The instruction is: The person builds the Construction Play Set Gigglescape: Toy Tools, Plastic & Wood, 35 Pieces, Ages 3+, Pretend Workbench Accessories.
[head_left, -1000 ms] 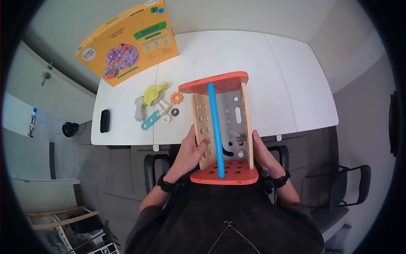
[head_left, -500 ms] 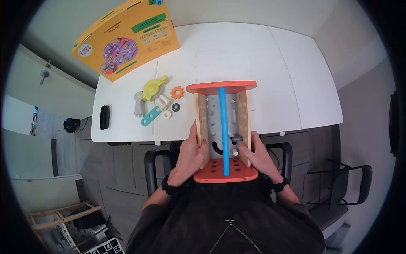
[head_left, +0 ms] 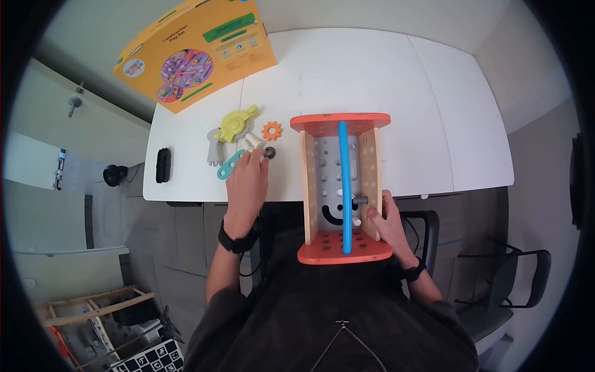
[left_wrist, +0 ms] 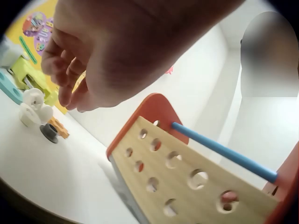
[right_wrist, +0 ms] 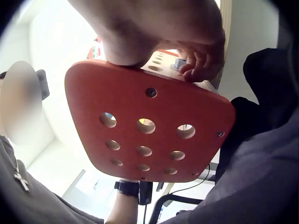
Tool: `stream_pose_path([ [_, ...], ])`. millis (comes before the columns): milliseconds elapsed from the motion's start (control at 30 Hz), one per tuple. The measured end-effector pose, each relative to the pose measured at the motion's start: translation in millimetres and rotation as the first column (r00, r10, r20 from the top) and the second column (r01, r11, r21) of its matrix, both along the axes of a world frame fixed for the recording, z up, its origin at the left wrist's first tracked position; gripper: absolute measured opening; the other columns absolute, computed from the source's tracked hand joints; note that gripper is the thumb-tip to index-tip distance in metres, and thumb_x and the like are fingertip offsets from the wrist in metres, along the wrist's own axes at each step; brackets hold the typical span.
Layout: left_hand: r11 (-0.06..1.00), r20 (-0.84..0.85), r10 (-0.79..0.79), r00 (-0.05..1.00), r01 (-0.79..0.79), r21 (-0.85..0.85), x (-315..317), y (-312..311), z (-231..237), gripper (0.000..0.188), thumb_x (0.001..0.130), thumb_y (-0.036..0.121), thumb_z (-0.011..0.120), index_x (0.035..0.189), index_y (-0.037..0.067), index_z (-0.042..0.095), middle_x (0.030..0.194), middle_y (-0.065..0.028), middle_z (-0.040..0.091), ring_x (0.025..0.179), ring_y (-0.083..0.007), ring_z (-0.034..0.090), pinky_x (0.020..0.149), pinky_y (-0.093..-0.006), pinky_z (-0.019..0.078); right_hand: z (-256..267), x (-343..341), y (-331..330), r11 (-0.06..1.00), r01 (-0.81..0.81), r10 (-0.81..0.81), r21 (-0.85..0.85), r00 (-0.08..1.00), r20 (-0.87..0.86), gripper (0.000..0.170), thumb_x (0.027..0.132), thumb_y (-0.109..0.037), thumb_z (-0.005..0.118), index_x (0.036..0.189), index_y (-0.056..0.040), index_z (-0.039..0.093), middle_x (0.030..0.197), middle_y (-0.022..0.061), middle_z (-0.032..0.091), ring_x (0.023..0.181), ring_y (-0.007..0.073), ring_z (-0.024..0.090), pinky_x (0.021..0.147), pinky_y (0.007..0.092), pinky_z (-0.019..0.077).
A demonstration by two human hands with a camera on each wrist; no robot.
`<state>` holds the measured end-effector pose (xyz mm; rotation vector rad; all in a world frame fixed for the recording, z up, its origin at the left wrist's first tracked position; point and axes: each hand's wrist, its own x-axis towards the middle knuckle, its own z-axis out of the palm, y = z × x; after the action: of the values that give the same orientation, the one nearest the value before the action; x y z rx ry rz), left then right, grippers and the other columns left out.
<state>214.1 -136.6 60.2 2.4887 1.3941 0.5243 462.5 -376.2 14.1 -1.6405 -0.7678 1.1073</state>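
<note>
the left hand [head_left: 246,186] has left the perforated wooden toolbox [head_left: 308,192] for the loose parts, fingers loosely bent, nothing visible in them. the right hand [head_left: 392,230] alone grips the toolbox at the table's [head_left: 372,74] near edge. an orange gear [head_left: 271,124] lies beyond; a blue rod [head_left: 345,186] partly blocks the toolbox's opening.

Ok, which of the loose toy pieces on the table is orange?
The gear right of the yellow piece: it alone is orange, and teeth run all around its rim.

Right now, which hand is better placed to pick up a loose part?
Probably the left hand: it hovers near the dark grey round piece; the right hand grips the red and wooden box.
</note>
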Motion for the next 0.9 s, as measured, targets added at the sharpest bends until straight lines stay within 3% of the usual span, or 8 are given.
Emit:
stream_pose_path([
  [100, 0.983, -0.095, -0.052, 0.994, 0.068, 0.168, 1, 17, -17, 0.019, 0.095, 0.013, 0.073, 0.112, 0.005, 0.07, 0.102, -0.0126, 0.063, 0.098, -0.0336, 0.064, 0.078, -0.0462, 0.0562, 3, 1, 3, 1.0, 0.001, -0.002, -0.028, 1.0, -0.019, 0.038, 0.102, -0.017, 0.066, 0.133, -0.001, 0.053, 0.119, 0.0128, 0.069, 0.112, 0.0179, 0.065, 0.1, 0.0372, 0.0511],
  [400, 0.945, -0.21, -0.111, 0.971, 0.169, 0.279, 14, 28, -38, 0.015, 0.09, 0.013, 0.077, 0.101, 0.006, 0.071, 0.105, -0.0097, 0.063, 0.1, -0.0299, 0.06, 0.088, -0.0438, 0.0489, 6, 1, 7, 1.0, 0.011, -0.011, -0.014, 1.0, 0.021, 0.041, 0.102, -0.026, 0.068, 0.131, -0.0005, 0.053, 0.108, 0.0156, 0.073, 0.102, 0.0214, 0.07, 0.095, 0.0384, 0.053],
  [500, 0.951, -0.229, -0.136, 0.964, 0.192, 0.244, 17, 22, -30, 0.014, 0.09, 0.014, 0.078, 0.101, 0.007, 0.071, 0.106, -0.0082, 0.065, 0.101, -0.0297, 0.059, 0.09, -0.044, 0.0462, 8, 2, 8, 0.999, 0.006, -0.006, -0.039, 1.0, 0.004, 0.042, 0.102, -0.028, 0.069, 0.13, -0.001, 0.054, 0.106, 0.0146, 0.073, 0.099, 0.0211, 0.07, 0.094, 0.0381, 0.053],
  [600, 0.953, -0.107, -0.168, 0.98, 0.189, 0.236, 19, 10, -11, 0.015, 0.089, 0.013, 0.079, 0.102, 0.008, 0.072, 0.107, -0.0065, 0.069, 0.103, -0.0295, 0.06, 0.09, -0.044, 0.0456, 2, 3, 9, 1.0, 0.009, -0.009, -0.008, 1.0, 0.005, 0.043, 0.101, -0.031, 0.069, 0.129, -0.0016, 0.054, 0.1, 0.0127, 0.071, 0.094, 0.02, 0.068, 0.09, 0.0372, 0.0527],
  [700, 0.968, 0.118, -0.228, 0.967, 0.211, 0.14, 26, -13, 26, 0.015, 0.089, 0.012, 0.08, 0.103, 0.009, 0.073, 0.109, -0.0052, 0.071, 0.105, -0.0285, 0.061, 0.091, -0.0433, 0.0453, 0, 5, 9, 1.0, -0.013, 0.013, -0.009, 1.0, 0.002, 0.044, 0.101, -0.032, 0.069, 0.129, -0.0019, 0.054, 0.096, 0.0114, 0.069, 0.089, 0.0192, 0.066, 0.086, 0.0366, 0.0522],
  [800, 0.921, 0.328, -0.374, 0.867, 0.388, 0.026, 36, -34, 46, 0.016, 0.088, 0.009, 0.082, 0.1, 0.007, 0.072, 0.112, -0.0053, 0.073, 0.103, -0.0284, 0.062, 0.093, -0.0423, 0.0451, 3, 4, 10, 1.0, -0.017, 0.016, 0.014, 1.0, 0.015, 0.044, 0.101, -0.032, 0.069, 0.13, -0.0017, 0.053, 0.094, 0.0111, 0.068, 0.086, 0.0191, 0.065, 0.084, 0.0364, 0.0516],
  [900, 0.84, 0.184, -0.539, 0.822, 0.542, 0.041, 45, -49, 49, 0.017, 0.087, 0.009, 0.083, 0.1, 0.008, 0.073, 0.113, -0.0036, 0.074, 0.104, -0.0275, 0.062, 0.094, -0.0407, 0.0448, 7, 3, 11, 1.0, -0.013, 0.012, 0.013, 1.0, 0.013, 0.044, 0.101, -0.031, 0.069, 0.13, -0.0012, 0.053, 0.093, 0.0115, 0.068, 0.086, 0.0192, 0.065, 0.083, 0.0364, 0.0517],
])
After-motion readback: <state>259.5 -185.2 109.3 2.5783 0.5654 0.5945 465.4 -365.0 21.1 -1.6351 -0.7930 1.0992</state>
